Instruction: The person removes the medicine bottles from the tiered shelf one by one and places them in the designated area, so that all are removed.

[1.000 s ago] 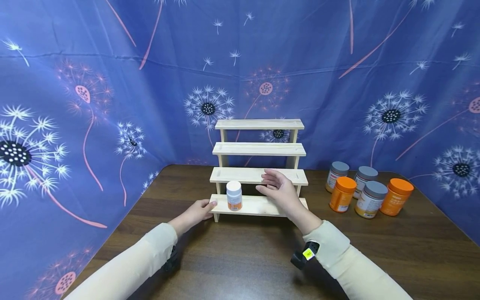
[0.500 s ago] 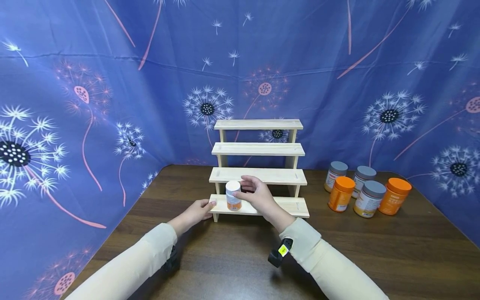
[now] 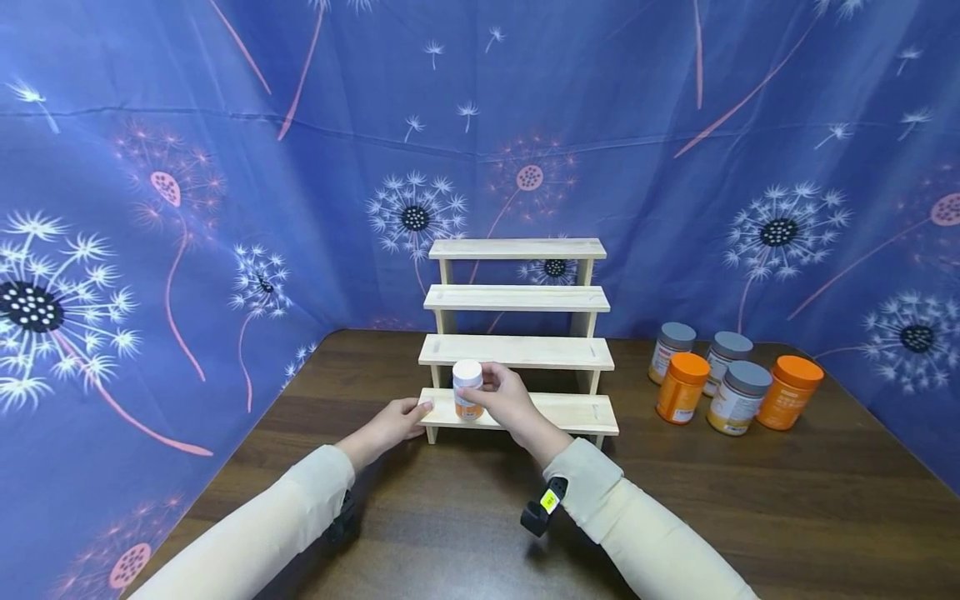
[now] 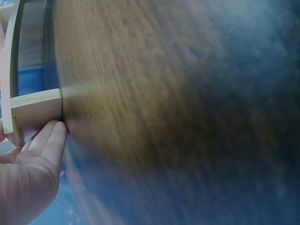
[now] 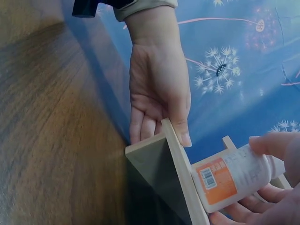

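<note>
A small white pill bottle (image 3: 467, 377) with a white cap and an orange-and-white label (image 5: 218, 182) stands upright on the lowest step of a wooden stepped display shelf (image 3: 517, 352). My right hand (image 3: 510, 407) grips the bottle from the right, thumb on its near side and fingers round the far side. At the left end of that same step, my left hand (image 3: 390, 429) holds the board, its thumb on top. In the left wrist view, the left fingers (image 4: 52, 143) lie against the shelf's side support (image 4: 37, 110).
Several bottles stand grouped on the dark wooden table (image 3: 720, 500) to the right: orange ones (image 3: 684, 387) and grey-lidded ones (image 3: 738, 398). Behind the shelf hangs a blue dandelion-print cloth (image 3: 480, 192), which also covers both sides.
My right hand has moved left from over the step's right part to the bottle and closed round it. The left hand keeps its place on the shelf's end.
</note>
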Available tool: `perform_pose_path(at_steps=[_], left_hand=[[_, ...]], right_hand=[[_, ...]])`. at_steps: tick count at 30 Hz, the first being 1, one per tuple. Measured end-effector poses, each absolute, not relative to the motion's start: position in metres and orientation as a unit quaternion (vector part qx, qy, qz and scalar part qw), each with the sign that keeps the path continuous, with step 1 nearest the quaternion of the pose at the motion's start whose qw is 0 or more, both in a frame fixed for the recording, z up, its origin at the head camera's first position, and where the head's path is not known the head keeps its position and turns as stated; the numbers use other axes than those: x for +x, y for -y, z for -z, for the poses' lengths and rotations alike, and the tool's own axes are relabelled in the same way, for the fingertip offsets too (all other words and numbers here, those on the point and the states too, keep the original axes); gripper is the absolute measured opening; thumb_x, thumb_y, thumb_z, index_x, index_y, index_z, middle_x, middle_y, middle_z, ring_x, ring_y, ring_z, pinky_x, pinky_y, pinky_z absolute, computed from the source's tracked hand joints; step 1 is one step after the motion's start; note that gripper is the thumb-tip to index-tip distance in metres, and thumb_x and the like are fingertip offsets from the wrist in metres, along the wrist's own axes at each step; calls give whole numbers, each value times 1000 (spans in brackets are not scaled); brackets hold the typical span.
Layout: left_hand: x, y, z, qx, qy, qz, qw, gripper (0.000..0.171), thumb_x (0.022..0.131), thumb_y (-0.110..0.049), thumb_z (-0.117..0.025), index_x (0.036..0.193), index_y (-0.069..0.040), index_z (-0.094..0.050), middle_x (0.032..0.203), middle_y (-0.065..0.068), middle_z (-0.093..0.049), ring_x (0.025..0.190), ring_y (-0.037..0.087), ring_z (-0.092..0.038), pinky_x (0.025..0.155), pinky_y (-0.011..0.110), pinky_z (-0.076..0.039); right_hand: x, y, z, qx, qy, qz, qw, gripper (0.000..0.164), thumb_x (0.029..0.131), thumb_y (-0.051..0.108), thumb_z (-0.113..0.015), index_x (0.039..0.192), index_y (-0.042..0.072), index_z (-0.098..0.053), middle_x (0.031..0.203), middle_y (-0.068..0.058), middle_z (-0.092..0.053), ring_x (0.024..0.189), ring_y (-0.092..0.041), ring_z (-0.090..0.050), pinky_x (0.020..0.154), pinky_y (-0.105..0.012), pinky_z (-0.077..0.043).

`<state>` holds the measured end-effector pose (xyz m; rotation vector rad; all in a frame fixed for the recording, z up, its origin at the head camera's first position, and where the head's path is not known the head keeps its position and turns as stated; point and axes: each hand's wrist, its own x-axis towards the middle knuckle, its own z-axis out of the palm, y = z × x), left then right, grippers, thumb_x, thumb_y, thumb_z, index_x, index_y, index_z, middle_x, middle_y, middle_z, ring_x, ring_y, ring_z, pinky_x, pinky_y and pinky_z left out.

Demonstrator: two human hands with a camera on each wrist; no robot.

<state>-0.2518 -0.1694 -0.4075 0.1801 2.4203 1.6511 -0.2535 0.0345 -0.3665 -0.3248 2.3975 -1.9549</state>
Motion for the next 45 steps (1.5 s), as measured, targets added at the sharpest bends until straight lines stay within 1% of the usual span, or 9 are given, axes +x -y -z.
perform_pose_path(at_steps=[2,7,14,22,25,32,37,42,45], left_hand=[[-252,169,407,65,-821,-558,103,44,105,-16,-42,129,20,-44,120,34,-58,118,42,-56,102,45,-51],[-253,169,406,59,-823,-556,97,45,105,-17,-42,131,19,-43,121,34,-58,118,42,-56,102,44,-50],[-254,167,407,47,-827,-551,101,44,105,-17,-42,131,18,-44,122,33,-58,119,41,-55,103,44,-50],[-250,165,410,51,-823,-556,103,43,104,-16,-43,129,19,-45,118,32,-60,116,41,-58,102,44,-51],[-250,165,410,42,-824,-556,103,43,104,-16,-44,129,19,-45,117,32,-60,116,40,-58,102,44,-52],[-253,165,407,52,-824,-556,98,43,104,-17,-43,128,19,-46,119,32,-60,117,41,-57,102,43,-51],[-254,168,407,56,-825,-553,102,42,105,-16,-42,128,19,-45,120,33,-58,119,41,-56,103,45,-50],[-252,169,408,60,-824,-555,102,43,105,-16,-42,128,20,-45,120,34,-58,119,42,-56,103,46,-50],[-253,169,409,56,-825,-554,100,43,104,-16,-42,129,20,-45,120,34,-58,118,42,-56,103,45,-50]], right_hand=[[-253,-35,366,-105,-773,626,17,48,83,13,-76,125,-1,-57,116,-17,-65,104,-26,-62,96,-40,-54],[-254,-38,365,-115,-777,619,28,49,84,15,-75,126,0,-56,118,-16,-64,106,-26,-61,96,-41,-53],[-256,-41,367,-100,-775,622,57,50,85,18,-75,129,4,-55,121,-13,-64,110,-26,-59,100,-44,-51],[-252,-44,370,-91,-779,618,53,47,85,18,-75,126,4,-58,118,-12,-65,107,-25,-60,98,-43,-51],[-250,-45,369,-95,-781,615,56,47,84,18,-76,125,4,-58,117,-12,-66,106,-24,-60,97,-43,-51],[-248,-49,364,-103,-785,609,50,45,84,16,-76,124,4,-58,116,-12,-66,106,-24,-61,96,-45,-52],[-245,-49,364,-108,-783,610,53,42,84,15,-75,122,5,-59,115,-10,-67,105,-22,-61,97,-43,-51],[-242,-51,365,-105,-775,621,51,44,83,14,-76,122,3,-60,114,-10,-68,103,-21,-61,95,-40,-52],[-239,-55,366,-91,-762,638,60,45,83,15,-76,123,4,-60,115,-10,-68,105,-22,-61,95,-40,-53]])
